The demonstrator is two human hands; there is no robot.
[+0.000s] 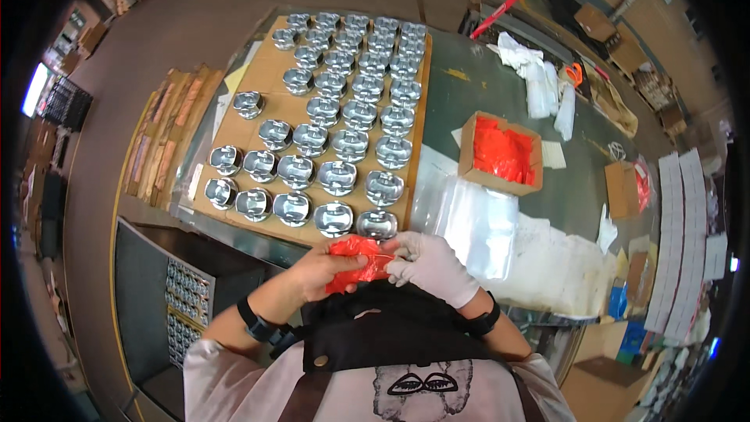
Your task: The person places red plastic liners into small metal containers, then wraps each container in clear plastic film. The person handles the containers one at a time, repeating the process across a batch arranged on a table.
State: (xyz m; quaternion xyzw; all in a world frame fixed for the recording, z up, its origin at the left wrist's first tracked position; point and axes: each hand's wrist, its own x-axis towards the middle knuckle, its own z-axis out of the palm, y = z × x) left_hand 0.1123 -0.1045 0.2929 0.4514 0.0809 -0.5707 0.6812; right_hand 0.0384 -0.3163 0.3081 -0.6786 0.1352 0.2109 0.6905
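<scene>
Red bag (355, 260) — crumpled, lying left-right between hands.

Metal pistons (337, 134) crowd the cardboard sheet (258, 78), open green tabletop (500, 101) beyond orange-filled box (500, 152)

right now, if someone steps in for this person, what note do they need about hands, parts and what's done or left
Left hand: bare, gripping a red plastic bag at chest height.
Right hand: white glove, fingers pinching the same bag's edge.
Metal pistons: standing in rows on a cardboard sheet on the table ahead, all unbagged; the nearest row is just beyond the hands.
More red bags fill the open cardboard box to the right, past clear plastic sheets.
Done: one bag in hand, nothing in it as far as can be seen.
Left: no piston on the sheet is bagged.
</scene>
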